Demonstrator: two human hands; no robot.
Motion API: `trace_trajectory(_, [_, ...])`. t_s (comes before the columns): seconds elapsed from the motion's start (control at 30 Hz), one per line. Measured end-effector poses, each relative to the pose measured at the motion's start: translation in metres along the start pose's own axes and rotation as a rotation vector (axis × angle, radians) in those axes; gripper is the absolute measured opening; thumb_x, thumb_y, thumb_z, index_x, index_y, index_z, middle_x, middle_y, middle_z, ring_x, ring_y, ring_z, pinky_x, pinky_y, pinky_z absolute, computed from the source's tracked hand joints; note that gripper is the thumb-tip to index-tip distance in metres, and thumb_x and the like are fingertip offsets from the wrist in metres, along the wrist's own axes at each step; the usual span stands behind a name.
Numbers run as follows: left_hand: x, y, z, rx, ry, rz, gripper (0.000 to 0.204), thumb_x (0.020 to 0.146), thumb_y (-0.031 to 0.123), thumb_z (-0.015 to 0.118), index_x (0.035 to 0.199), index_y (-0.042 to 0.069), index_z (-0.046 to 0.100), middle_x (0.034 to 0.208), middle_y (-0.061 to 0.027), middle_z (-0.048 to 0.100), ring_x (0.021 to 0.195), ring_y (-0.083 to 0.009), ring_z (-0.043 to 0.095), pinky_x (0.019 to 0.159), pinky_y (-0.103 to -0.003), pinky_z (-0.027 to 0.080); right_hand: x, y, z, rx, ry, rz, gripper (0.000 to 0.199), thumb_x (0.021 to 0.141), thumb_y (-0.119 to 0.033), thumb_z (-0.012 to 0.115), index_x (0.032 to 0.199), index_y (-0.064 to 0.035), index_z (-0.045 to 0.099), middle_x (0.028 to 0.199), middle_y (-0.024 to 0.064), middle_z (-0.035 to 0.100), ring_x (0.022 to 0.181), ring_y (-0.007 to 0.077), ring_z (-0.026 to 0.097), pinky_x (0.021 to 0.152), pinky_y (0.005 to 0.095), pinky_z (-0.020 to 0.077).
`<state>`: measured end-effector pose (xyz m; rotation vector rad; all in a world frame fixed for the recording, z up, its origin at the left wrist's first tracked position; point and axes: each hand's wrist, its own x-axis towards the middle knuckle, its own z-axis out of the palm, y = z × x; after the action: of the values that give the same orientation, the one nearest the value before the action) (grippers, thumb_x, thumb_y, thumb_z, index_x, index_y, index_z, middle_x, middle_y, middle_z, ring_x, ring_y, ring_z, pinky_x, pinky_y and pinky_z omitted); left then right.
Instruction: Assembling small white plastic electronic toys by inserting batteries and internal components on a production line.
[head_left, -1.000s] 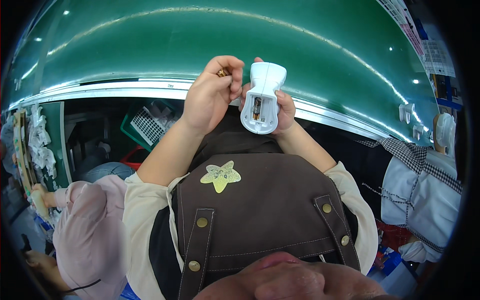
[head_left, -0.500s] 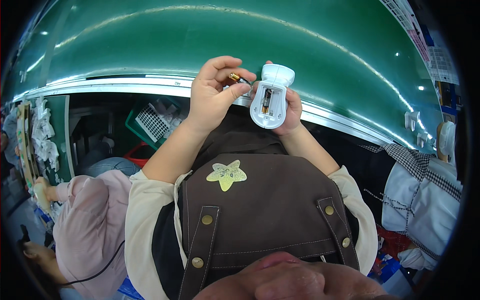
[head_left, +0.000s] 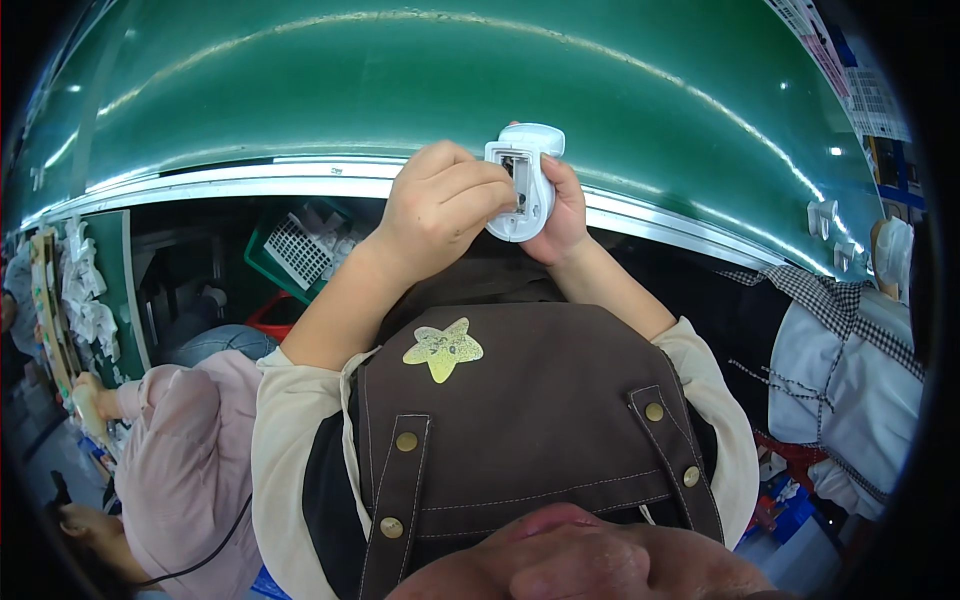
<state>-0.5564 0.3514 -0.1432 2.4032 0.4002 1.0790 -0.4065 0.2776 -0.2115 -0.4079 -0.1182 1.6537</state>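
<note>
A white plastic device (head_left: pixel 526 185) with a rounded body and a wide head sits tilted above the bench's front edge, its battery compartment uncovered and facing me. My right hand (head_left: pixel 562 215) grips it from the right side and behind, the thumb along its edge. Closed fingers of my left hand (head_left: pixel 445 205) press at the left side of the compartment, round a small cylindrical battery that they now hide. Dark parts show inside the compartment, but I cannot tell how the cells lie there.
A green work surface (head_left: pixel 330 90) spreads ahead, with a metal front edge (head_left: pixel 330 170). Below it at left is a green crate (head_left: pixel 262 262) with a white grid basket (head_left: pixel 300 250). A person in a pink sleeve (head_left: pixel 185 440) sits left; checked-trim white cloth (head_left: pixel 835 375) hangs right.
My left hand has carried the battery from beside the device to its compartment, fingers now covering it. The device has shifted slightly left and up in my right hand.
</note>
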Motion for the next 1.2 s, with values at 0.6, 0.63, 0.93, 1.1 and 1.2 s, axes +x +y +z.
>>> trace_trajectory(0.6, [-0.013,0.015,0.01,0.193,-0.037,-0.053,0.038,0.066,0.014,0.068,0.102,0.006,0.062,0.114,-0.0082,0.06,0.107,-0.0308,0.053,0.089,-0.045,0.041,-0.003,-0.002,0.003,-0.01,0.091,0.047,0.04,0.091,-0.035,0.045,0.117,-0.0053,0.05,0.112,0.0102,0.057,0.102,0.0216,0.057,0.089,0.0365,0.0459])
trace_trajectory(0.63, [-0.012,0.018,0.01,0.209,-0.097,-0.084,0.043,0.067,0.02,0.068,0.107,0.006,0.06,0.119,-0.0079,0.057,0.112,-0.0311,0.05,0.094,-0.049,0.037,-0.004,-0.005,-0.001,-0.01,0.087,0.008,0.042,0.092,-0.036,0.044,0.12,-0.0049,0.05,0.116,0.0117,0.057,0.105,0.0229,0.056,0.091,0.0374,0.0459])
trace_trajectory(0.93, [-0.017,-0.006,0.013,-0.012,0.345,-0.005,0.039,0.084,0.029,0.058,0.119,0.012,0.053,0.13,-0.0164,0.044,0.121,-0.0356,0.039,0.1,-0.051,0.024,-0.067,-0.11,0.124,-0.282,-0.512,-0.195,0.057,0.078,-0.008,0.065,0.129,-0.0017,0.039,0.102,0.0082,0.057,0.082,0.028,0.056,0.064,0.041,0.0502])
trace_trajectory(1.1, [-0.027,-0.036,0.021,0.132,0.24,-0.19,0.038,0.073,0.014,0.066,0.11,0.012,0.057,0.127,-0.0117,0.045,0.12,-0.0348,0.037,0.096,-0.051,0.029,-0.071,-0.137,0.141,-0.174,-0.788,0.059,0.013,0.088,-0.009,0.054,0.089,0.0011,0.062,0.084,0.0198,0.062,0.078,0.0357,0.062,0.053,0.0351,0.0555])
trace_trajectory(1.2, [-0.035,-0.043,0.027,0.147,0.219,-0.238,0.037,0.072,0.013,0.067,0.108,0.012,0.057,0.125,-0.0109,0.045,0.121,-0.0346,0.037,0.097,-0.051,0.029,-0.08,-0.135,0.141,-0.15,-0.798,-0.042,0.014,0.089,-0.009,0.052,0.089,-0.0018,0.064,0.082,0.0224,0.062,0.082,0.0403,0.06,0.054,0.0377,0.0557])
